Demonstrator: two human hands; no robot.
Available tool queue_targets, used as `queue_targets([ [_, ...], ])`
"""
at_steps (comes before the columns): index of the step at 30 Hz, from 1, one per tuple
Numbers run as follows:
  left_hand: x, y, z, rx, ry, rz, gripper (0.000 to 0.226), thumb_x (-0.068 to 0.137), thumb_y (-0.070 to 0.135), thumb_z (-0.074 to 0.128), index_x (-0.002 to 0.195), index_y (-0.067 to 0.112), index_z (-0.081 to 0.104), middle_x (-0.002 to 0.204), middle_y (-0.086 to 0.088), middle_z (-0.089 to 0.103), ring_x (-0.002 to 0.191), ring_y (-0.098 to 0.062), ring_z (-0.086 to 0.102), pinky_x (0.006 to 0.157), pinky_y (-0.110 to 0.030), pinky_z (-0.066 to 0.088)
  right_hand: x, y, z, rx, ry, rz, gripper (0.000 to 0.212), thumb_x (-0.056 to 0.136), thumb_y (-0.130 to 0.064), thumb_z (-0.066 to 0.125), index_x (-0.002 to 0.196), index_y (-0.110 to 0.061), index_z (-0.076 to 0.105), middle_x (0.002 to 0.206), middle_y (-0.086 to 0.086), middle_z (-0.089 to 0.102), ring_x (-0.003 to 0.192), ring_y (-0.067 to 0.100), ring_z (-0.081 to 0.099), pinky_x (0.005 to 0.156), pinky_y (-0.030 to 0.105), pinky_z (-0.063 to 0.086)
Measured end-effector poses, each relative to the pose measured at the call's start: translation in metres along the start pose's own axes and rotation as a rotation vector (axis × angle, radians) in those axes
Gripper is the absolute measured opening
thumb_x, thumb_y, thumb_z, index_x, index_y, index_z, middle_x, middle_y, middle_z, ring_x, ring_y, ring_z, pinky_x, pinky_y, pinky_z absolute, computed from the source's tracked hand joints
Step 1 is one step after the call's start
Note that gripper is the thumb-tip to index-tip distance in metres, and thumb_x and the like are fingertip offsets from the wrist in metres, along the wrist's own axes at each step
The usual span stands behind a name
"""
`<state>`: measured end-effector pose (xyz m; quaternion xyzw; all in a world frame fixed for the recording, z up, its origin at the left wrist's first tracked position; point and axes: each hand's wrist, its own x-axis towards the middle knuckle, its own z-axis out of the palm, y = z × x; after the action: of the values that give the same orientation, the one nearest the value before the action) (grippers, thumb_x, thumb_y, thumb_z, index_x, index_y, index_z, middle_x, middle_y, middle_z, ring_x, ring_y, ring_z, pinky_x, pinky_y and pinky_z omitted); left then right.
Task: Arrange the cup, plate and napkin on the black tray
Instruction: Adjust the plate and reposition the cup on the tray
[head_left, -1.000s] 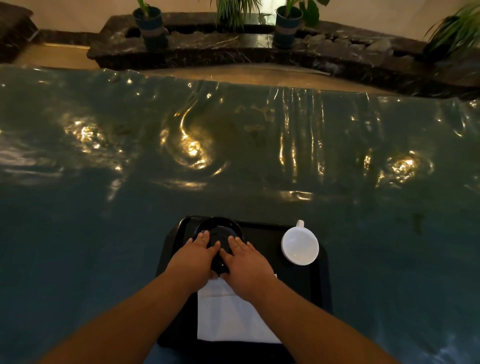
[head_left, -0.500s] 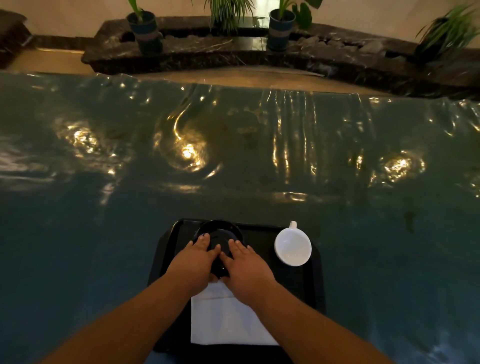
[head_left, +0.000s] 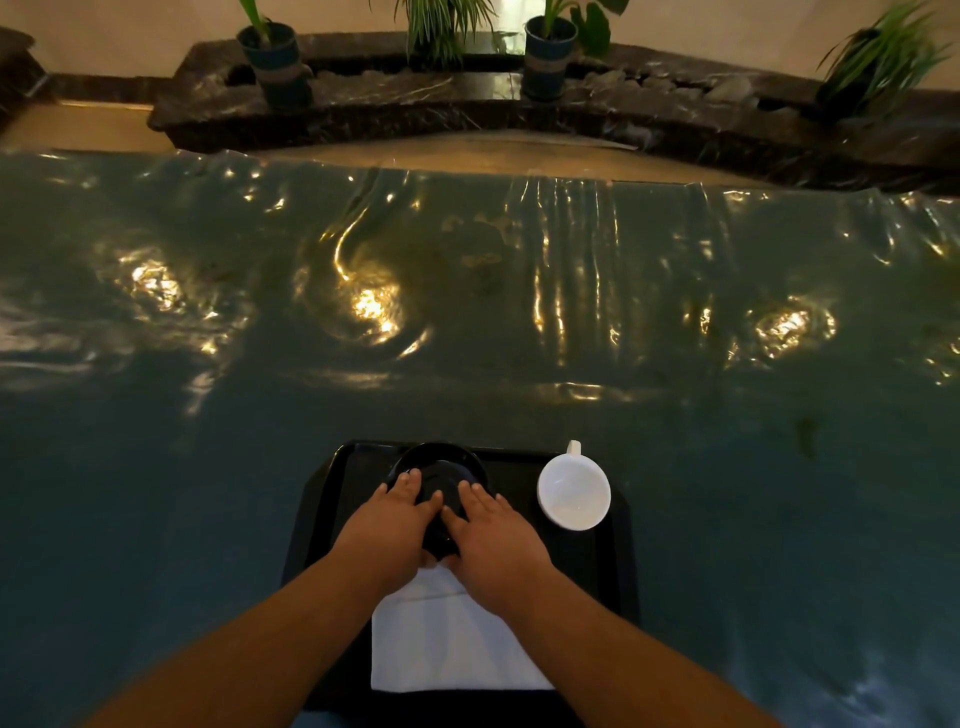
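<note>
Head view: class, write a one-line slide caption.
Both hands, left and right, rest on a black plate above a white napkin, white cup alongside, on a black tray.

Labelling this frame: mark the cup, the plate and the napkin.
cup (head_left: 573, 491): head view, white inner bowl.
plate (head_left: 441, 460): head view, far rim.
napkin (head_left: 452, 644): head view, flat white middle.

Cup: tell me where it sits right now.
Head view: the cup stands on the tray's far right corner, right of the plate, untouched by either hand.
</note>
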<state>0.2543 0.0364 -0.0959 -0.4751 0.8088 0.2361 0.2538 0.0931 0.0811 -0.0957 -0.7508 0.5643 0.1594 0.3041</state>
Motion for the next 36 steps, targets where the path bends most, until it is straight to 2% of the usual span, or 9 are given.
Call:
queue_targets([
  [19, 0.003, 0.021, -0.006, 0.05, -0.019, 0.025, 0.084, 0.096, 0.044, 0.064, 0.161, 0.026, 0.015, 0.17, -0.015, 0.0, 0.156, -0.028, 0.001, 0.127, -0.043, 0.005, -0.011, 0.015, 0.01, -0.032, 0.049, 0.025, 0.067, 0.107, -0.047, 0.043, 0.163, -0.024, 0.016, 0.172, 0.012, 0.003, 0.157, 0.03, 0.004, 0.126, 0.049, 0.009],
  [25, 0.001, 0.022, -0.007, 0.038, 0.015, 0.027, 0.087, 0.092, 0.047, 0.067, 0.161, 0.026, 0.018, 0.17, -0.014, 0.004, 0.156, -0.028, 0.005, 0.126, -0.044, 0.009, -0.018, 0.006, 0.001, -0.063, 0.0, 0.041, 0.07, 0.107, -0.035, 0.046, 0.164, -0.018, 0.009, 0.171, 0.016, -0.002, 0.157, 0.034, 0.0, 0.126, 0.053, 0.009],
  [27, -0.003, 0.026, -0.008, 0.015, 0.043, 0.021, 0.086, 0.09, 0.051, 0.066, 0.16, 0.026, 0.022, 0.17, -0.014, 0.008, 0.155, -0.028, 0.008, 0.125, -0.046, 0.012, -0.026, 0.008, -0.009, -0.008, 0.057, 0.019, 0.067, 0.105, -0.03, 0.049, 0.162, -0.015, 0.017, 0.17, 0.016, 0.011, 0.156, 0.035, 0.011, 0.125, 0.051, 0.015],
  [29, -0.007, 0.032, -0.013, -0.033, 0.068, 0.001, 0.08, 0.088, 0.055, 0.064, 0.156, 0.027, 0.033, 0.169, -0.013, 0.015, 0.154, -0.03, 0.014, 0.123, -0.049, 0.017, -0.041, 0.018, -0.02, 0.048, 0.228, -0.025, 0.05, 0.102, -0.026, 0.052, 0.15, -0.016, 0.043, 0.154, 0.015, 0.045, 0.141, 0.035, 0.041, 0.116, 0.048, 0.037],
  [30, -0.008, 0.037, -0.017, -0.075, 0.102, -0.015, 0.074, 0.087, 0.056, 0.063, 0.152, 0.027, 0.042, 0.167, -0.012, 0.023, 0.152, -0.031, 0.021, 0.121, -0.049, 0.023, -0.049, 0.025, -0.024, 0.088, 0.324, -0.022, 0.036, 0.1, -0.024, 0.053, 0.136, -0.018, 0.057, 0.136, 0.011, 0.059, 0.125, 0.032, 0.055, 0.102, 0.045, 0.048],
  [31, -0.007, 0.043, -0.022, -0.125, 0.165, -0.029, 0.065, 0.087, 0.055, 0.063, 0.144, 0.027, 0.051, 0.162, -0.01, 0.035, 0.147, -0.03, 0.031, 0.117, -0.047, 0.032, -0.057, 0.035, -0.028, 0.151, 0.415, 0.014, 0.025, 0.098, -0.023, 0.052, 0.12, -0.02, 0.064, 0.118, 0.007, 0.065, 0.108, 0.028, 0.062, 0.087, 0.043, 0.054],
  [33, -0.002, 0.058, -0.035, -0.243, 0.318, -0.05, 0.044, 0.089, 0.054, 0.06, 0.123, 0.028, 0.066, 0.131, -0.002, 0.063, 0.121, -0.024, 0.056, 0.097, -0.041, 0.051, -0.072, 0.061, -0.032, 0.381, 0.539, 0.198, 0.015, 0.095, -0.021, 0.05, 0.1, -0.025, 0.064, 0.094, -0.001, 0.066, 0.082, 0.021, 0.064, 0.065, 0.038, 0.051],
  [35, 0.006, 0.078, -0.047, -0.379, 0.36, -0.067, 0.034, 0.092, 0.055, 0.056, 0.108, 0.028, 0.069, 0.098, 0.006, 0.068, 0.092, -0.016, 0.063, 0.077, -0.037, 0.055, -0.085, 0.091, -0.034, 0.571, 0.584, 0.411, 0.013, 0.094, -0.027, 0.051, 0.106, -0.028, 0.057, 0.09, -0.004, 0.064, 0.076, 0.019, 0.062, 0.06, 0.033, 0.044],
  [36, 0.011, 0.088, -0.051, -0.435, 0.339, -0.075, 0.035, 0.093, 0.056, 0.055, 0.107, 0.028, 0.069, 0.092, 0.008, 0.069, 0.085, -0.013, 0.063, 0.072, -0.036, 0.053, -0.09, 0.106, -0.033, 0.614, 0.563, 0.499, 0.02, 0.095, -0.033, 0.052, 0.115, -0.029, 0.053, 0.092, -0.005, 0.063, 0.078, 0.019, 0.062, 0.058, 0.032, 0.043],
])
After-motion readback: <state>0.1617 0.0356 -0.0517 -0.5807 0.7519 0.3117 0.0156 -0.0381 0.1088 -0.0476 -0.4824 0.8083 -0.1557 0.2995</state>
